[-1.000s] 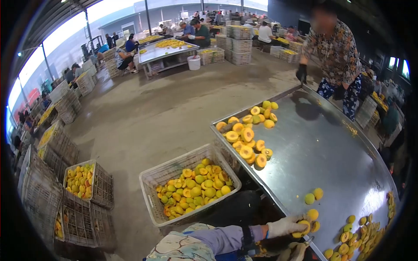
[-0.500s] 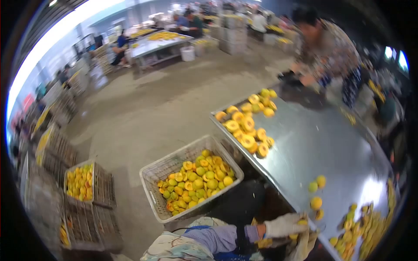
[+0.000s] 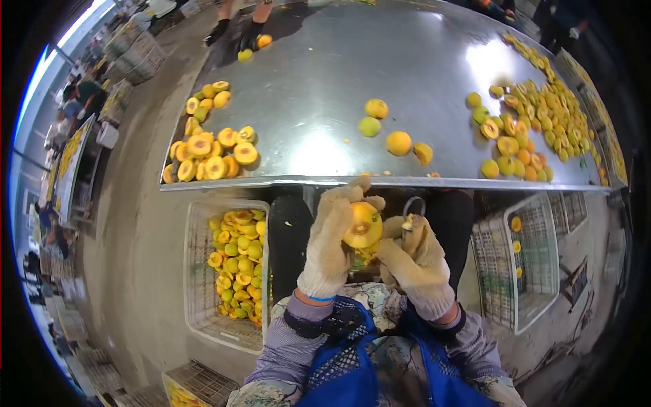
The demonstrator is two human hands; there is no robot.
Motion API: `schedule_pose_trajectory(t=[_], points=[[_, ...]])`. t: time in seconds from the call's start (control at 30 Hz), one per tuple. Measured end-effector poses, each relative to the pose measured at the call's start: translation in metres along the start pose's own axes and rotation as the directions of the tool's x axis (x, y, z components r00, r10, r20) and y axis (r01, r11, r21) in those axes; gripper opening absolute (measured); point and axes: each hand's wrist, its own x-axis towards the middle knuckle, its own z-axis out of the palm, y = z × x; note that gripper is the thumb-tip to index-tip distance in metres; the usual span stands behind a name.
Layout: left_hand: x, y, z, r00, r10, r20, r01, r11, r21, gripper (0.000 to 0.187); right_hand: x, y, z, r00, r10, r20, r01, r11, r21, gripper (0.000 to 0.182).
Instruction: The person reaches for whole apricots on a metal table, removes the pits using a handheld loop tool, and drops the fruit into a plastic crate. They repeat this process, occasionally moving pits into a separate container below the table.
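A seated worker in pale gloves holds a cut fruit (image 3: 363, 227) just off the near edge of a metal counter (image 3: 325, 68). The left hand (image 3: 329, 237) is partly curled, fingers and thumb around the fruit, its yellow cut face turned up. The right hand (image 3: 420, 268), fingers bent nearly closed, grips a tool with a looped metal end (image 3: 414, 202) just beside the fruit.

The cutting appears partway along. The fruit in hand is opened, though whether its pit is out cannot be told for sure. A cluster of cut fruit (image 3: 215, 167) sits at the counter's left corner, many cut faces showing. Beyond the hands lie four loose fruits (image 3: 399, 143), at least two of them apparently whole. A larger heap (image 3: 556, 122) spreads across the right side, whole-looking and cut pieces mixed, which suggests plenty remains to be handled.

On the floor to the left, a plastic crate (image 3: 192, 271) holds a deep load of yellow and green fruit, many pieces visibly cut, a sign of much already worked through. A second crate (image 3: 495, 271) stands to the right, a few pieces of fruit showing at it. Across the counter, a co-worker's dark-gloved hand (image 3: 249, 35) is beside two more fruits (image 3: 245, 54).
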Motion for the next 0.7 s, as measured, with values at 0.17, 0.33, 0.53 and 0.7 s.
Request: schedule_pose_trajectory(t=[0.17,0.33,0.53,0.7], points=[[-0.008,0.0,0.016,0.999,0.047,0.023,-0.051,0.978,0.202,0.03,0.008,0.016,-0.002,0.936,-0.336,-0.1,0.297,0.911,-0.288,0.032],[-0.014,-0.006,0.027,0.983,0.159,0.094,-0.184,0.874,0.45,0.022,0.01,0.018,-0.013,0.888,-0.456,-0.053,0.361,0.765,-0.532,0.027],[-0.014,-0.008,0.031,0.924,0.294,0.243,-0.365,0.496,0.788,0.018,0.012,0.018,-0.022,0.856,-0.513,0.068,0.426,0.625,-0.654,0.026],[-0.01,-0.018,0.028,0.974,0.223,0.028,-0.206,0.839,0.504,0.017,-0.001,0.007,-0.006,0.989,-0.146,0.0,0.137,0.925,-0.354,0.027]])
